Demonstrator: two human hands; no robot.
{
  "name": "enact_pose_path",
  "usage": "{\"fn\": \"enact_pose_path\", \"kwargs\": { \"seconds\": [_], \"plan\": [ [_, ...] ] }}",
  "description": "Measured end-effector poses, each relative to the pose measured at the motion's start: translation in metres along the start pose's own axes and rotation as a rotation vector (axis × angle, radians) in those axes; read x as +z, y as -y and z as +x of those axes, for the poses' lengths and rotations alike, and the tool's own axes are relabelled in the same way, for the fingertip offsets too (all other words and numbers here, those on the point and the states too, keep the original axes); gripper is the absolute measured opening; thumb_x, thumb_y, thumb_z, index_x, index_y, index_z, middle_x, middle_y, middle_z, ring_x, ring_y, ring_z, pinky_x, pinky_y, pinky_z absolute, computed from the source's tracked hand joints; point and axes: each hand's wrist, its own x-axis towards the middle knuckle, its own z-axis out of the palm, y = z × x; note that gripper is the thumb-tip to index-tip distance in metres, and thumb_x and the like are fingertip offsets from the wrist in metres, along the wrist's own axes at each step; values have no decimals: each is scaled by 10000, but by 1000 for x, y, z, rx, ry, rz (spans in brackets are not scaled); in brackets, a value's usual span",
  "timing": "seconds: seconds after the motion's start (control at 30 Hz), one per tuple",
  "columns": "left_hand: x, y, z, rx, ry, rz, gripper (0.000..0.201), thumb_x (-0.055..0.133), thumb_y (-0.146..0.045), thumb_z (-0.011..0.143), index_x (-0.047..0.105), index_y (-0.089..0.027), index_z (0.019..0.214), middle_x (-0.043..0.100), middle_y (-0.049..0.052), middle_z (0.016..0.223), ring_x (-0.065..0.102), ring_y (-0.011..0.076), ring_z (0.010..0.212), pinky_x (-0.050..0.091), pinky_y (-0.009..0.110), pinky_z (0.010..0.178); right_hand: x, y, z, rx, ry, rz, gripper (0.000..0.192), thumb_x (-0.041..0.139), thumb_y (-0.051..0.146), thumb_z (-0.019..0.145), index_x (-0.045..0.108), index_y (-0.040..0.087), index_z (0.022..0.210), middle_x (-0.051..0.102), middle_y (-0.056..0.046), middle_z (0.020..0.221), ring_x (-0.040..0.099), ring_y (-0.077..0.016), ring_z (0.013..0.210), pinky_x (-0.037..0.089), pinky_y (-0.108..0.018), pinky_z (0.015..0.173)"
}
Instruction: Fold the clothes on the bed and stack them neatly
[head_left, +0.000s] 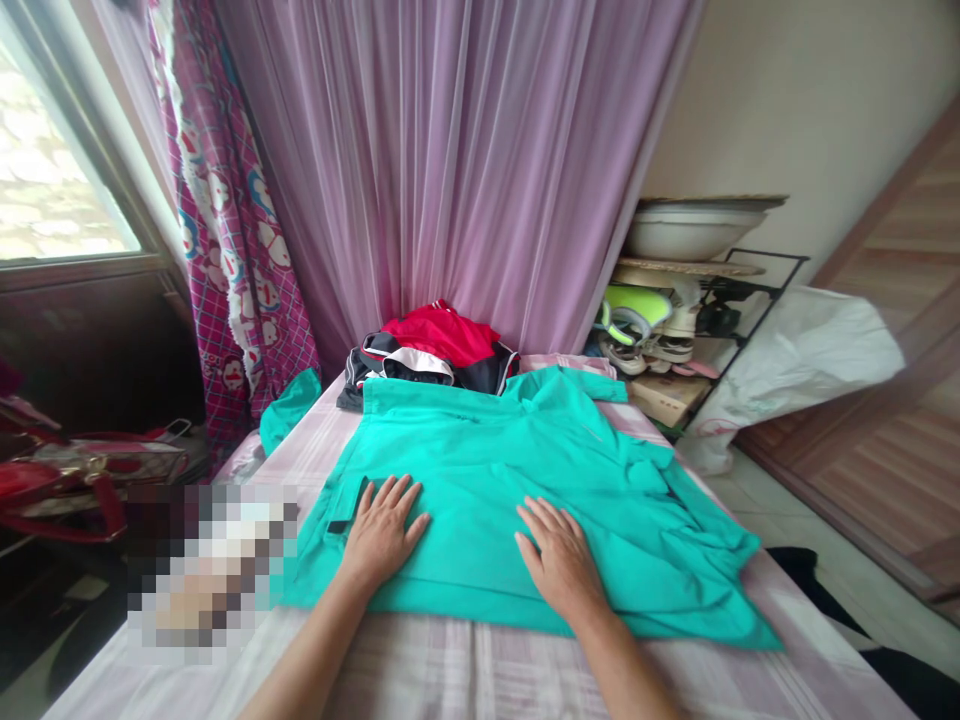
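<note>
**Shirt under flat hands**

A teal shirt [525, 480] is spread on the bed [465, 670], pressed beneath the left hand [381, 535] and right hand [561, 560], both open, palms down. Rumpled cloth right of the right hand may be creased in if pressed unevenly.

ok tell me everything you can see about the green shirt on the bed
The green shirt is a teal, plain woven-looking garment spread flat across the striped bed cover, its collar end pointing away toward the pile of red and dark clothes. Its right part is folded over and rumpled, and a small dark tab shows at its left edge. The left hand and right hand both lie palm down on its near part, fingers spread, pressing rather than gripping.
</note>
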Motion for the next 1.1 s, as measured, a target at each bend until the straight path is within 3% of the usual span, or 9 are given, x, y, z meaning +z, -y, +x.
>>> {"fn": "enact_pose_path", "kwargs": {
  "seconds": [0.23, 0.73, 0.93, 1.1],
  "plan": [
    [12, 8, 0, 14, -49, -1, 566, 397, -598, 940, 524, -309, 1410, 522, 39, 1474, 440, 283, 1389, 262, 534, 1182, 6, -2, 0, -21, -59, -10, 349, 473, 283, 947, 659, 222, 1235, 649, -66, 1322, 573, -252, 1235, 407, -458, 1049],
    [3, 5, 1, 2, 16, -22, 589, 371, -607, 945, 507, -292, 1424, 486, 50, 1497, 413, 296, 1407, 253, 575, 1179, 15, -12, -1, -82, -57, 1, 355, 469, 340, 959, 657, 263, 1250, 650, -49, 1323, 587, -246, 1224, 430, -442, 1011],
    [13, 10, 0, 24, -49, -16, 571, 400, -599, 939, 512, -309, 1419, 506, 47, 1486, 421, 287, 1402, 240, 550, 1189, 12, -5, -1, -30, -63, -5, 351, 465, 321, 954, 660, 252, 1237, 648, -57, 1326, 575, -248, 1234, 414, -456, 1040],
    [13, 10, 1, 11, -15, -5, 578, 384, -604, 941, 511, -306, 1421, 494, 39, 1494, 416, 294, 1405, 250, 562, 1182, 8, -2, -1, -3, -45, 8, 349, 476, 301, 947, 657, 242, 1239, 643, -63, 1331, 564, -250, 1247, 407, -454, 1056]
  ]
}}
